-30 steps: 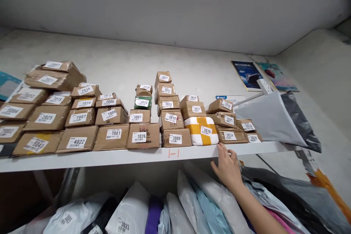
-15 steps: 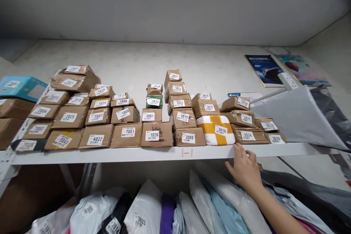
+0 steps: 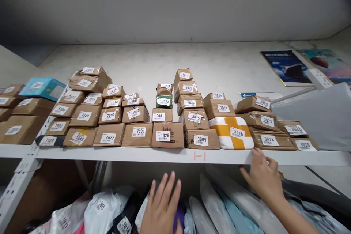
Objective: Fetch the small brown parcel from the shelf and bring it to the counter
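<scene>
My right hand (image 3: 261, 173) rests its fingertips on the front edge of the white shelf (image 3: 170, 155), just under a white-and-yellow parcel (image 3: 219, 133) labelled 3016. Its thumb is apart below the edge, and it holds nothing. My left hand (image 3: 161, 203) is raised with fingers spread, below the shelf edge and in front of bagged parcels; nothing is in it. On the shelf above it stands a cardboard box (image 3: 175, 142) labelled 1026, with box 3009 (image 3: 211, 145) to its right. Brown boxes (image 3: 260, 129) labelled 3024, 3025 and 3026 are stacked right of the white-and-yellow parcel.
Stacks of labelled cartons (image 3: 85, 113) fill the shelf's left part, with a blue box (image 3: 44, 87) further left. A large grey bag (image 3: 326, 117) leans at the right end. Plastic mailers (image 3: 100, 208) crowd the level below. A white perforated post (image 3: 20, 190) stands at left.
My left hand has come into view from below, fingers spread. The view has shifted left, so the shelf and boxes appear further right. My right hand stays at the shelf edge.
</scene>
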Available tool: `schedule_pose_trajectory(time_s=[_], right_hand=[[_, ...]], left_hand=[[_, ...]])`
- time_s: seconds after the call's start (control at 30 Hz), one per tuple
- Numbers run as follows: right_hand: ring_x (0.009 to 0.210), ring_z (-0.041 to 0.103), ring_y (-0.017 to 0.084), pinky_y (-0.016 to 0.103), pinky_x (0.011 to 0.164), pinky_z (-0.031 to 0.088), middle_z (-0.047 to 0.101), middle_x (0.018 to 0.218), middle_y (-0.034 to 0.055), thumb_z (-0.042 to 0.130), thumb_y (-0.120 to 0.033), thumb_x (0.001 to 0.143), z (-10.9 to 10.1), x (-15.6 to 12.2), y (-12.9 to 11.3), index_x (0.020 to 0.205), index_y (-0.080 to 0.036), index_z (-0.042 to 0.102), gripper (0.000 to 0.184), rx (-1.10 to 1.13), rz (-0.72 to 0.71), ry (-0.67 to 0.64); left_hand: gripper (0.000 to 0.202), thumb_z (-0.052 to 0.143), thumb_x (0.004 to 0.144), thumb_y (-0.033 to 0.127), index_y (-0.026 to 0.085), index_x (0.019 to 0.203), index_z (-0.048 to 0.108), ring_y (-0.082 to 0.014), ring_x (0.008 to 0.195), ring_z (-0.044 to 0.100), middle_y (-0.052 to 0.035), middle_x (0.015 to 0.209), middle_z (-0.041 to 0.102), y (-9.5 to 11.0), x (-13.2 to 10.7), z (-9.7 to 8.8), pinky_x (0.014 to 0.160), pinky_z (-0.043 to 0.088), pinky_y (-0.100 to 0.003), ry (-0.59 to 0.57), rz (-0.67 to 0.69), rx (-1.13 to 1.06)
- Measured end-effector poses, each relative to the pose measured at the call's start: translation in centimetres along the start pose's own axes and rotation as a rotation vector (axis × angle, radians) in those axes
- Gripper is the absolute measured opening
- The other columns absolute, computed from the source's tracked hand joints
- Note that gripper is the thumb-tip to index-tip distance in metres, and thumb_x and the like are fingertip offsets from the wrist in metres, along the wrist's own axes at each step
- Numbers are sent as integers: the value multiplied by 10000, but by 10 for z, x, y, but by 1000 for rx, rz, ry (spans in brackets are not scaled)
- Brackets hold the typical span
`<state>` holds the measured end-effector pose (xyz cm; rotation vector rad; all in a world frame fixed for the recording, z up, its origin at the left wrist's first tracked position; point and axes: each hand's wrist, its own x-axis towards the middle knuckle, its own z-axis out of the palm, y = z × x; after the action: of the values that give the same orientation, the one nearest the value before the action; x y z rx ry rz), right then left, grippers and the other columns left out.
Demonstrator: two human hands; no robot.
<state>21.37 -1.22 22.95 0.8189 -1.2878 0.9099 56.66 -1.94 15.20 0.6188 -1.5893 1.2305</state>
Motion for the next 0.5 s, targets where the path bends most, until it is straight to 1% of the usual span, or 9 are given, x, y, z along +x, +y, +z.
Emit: schedule_pose_trajectory(time_s=[0.03, 0.1, 0.13, 0.2, 0.27, 0.37, 0.43, 0.5], right_hand=[[947, 473, 363, 440, 768, 501, 516, 1271, 233, 489, -262, 840, 0, -1, 1, 1356, -46, 244, 611, -2, -4, 8], [939, 477, 366, 441, 744, 510, 524, 1275, 210, 480, -250, 842, -1, -2, 2, 1422, -80, 149, 688, -8, -13, 21], [933, 481, 369, 444, 725, 514, 528, 1274, 201, 473, -247, 843, -2, -2, 3, 1449, -99, 96, 728, -7, -19, 27], [928, 489, 382, 457, 694, 515, 530, 1273, 194, 454, -245, 843, -4, -2, 3, 1483, -134, -7, 796, 8, -27, 36], [917, 498, 399, 487, 688, 512, 531, 1263, 201, 433, -252, 838, -6, -2, 2, 1493, -161, -88, 842, 34, -30, 54], [877, 498, 422, 541, 695, 494, 532, 1235, 222, 395, -273, 815, -5, 0, -1, 1493, -202, -135, 863, 88, -19, 111], [881, 498, 434, 567, 736, 482, 521, 1231, 236, 374, -290, 800, -2, 1, -3, 1489, -221, -144, 865, 119, -9, 129], [950, 518, 421, 556, 814, 475, 514, 1254, 211, 368, -303, 797, 2, 1, -2, 1478, -276, -167, 866, 148, 40, 87]], left_hand=[[671, 528, 829, 427, 162, 1429, 388, -256, 1428, 264, -75, 1481, 456, -5, 16, 12, 1170, 152, -432, -5, -20, 52], [778, 510, 814, 517, 101, 1447, 335, -265, 1474, 112, -103, 1525, 379, -14, 43, 34, 1185, 21, -449, 8, -27, 127], [809, 511, 806, 535, 78, 1447, 325, -265, 1483, 46, -115, 1530, 366, -17, 54, 42, 1184, -24, -457, 12, -20, 148], [820, 527, 792, 525, 59, 1438, 334, -251, 1484, -50, -113, 1525, 374, -21, 68, 56, 1182, -82, -462, 17, 2, 165], [809, 541, 780, 496, 60, 1432, 346, -237, 1481, -93, -99, 1520, 384, -21, 73, 66, 1182, -110, -454, 17, 21, 177], [786, 558, 763, 443, 62, 1423, 366, -242, 1482, -84, -98, 1509, 404, -17, 72, 76, 1185, -113, -460, 45, 8, 199], [776, 565, 755, 410, 61, 1421, 370, -250, 1484, -65, -103, 1504, 412, -15, 70, 80, 1188, -106, -467, 63, -5, 212], [764, 565, 751, 380, 61, 1419, 374, -253, 1485, -55, -105, 1499, 420, -15, 69, 83, 1190, -102, -467, 71, -5, 219]])
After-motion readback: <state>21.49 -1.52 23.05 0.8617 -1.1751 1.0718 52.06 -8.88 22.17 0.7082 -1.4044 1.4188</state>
